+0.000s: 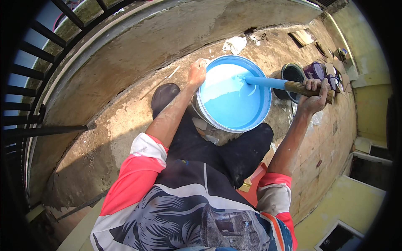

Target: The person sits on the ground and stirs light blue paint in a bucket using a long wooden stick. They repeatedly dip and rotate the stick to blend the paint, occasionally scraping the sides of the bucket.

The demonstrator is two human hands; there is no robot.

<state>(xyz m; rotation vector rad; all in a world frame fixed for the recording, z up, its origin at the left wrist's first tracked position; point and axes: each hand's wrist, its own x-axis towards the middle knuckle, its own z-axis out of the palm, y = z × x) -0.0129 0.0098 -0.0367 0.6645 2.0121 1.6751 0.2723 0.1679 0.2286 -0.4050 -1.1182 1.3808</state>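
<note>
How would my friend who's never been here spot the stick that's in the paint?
Near the middle stands a big round bucket of light blue paint. Out of it, to the right, pokes a thick stick. It's part blue, part brown, unlike the thin stick on the ground at left.

Sunlit outdoor walled yard beside building. Left of paint bucket [234, 59]: weathered wall [167, 37], black metal railing [27, 71] beyond. Right of bucket: tiled floor [314, 180], purple tins [313, 70], yellowish building wall [360, 198], white-framed openings [341, 239].
</note>
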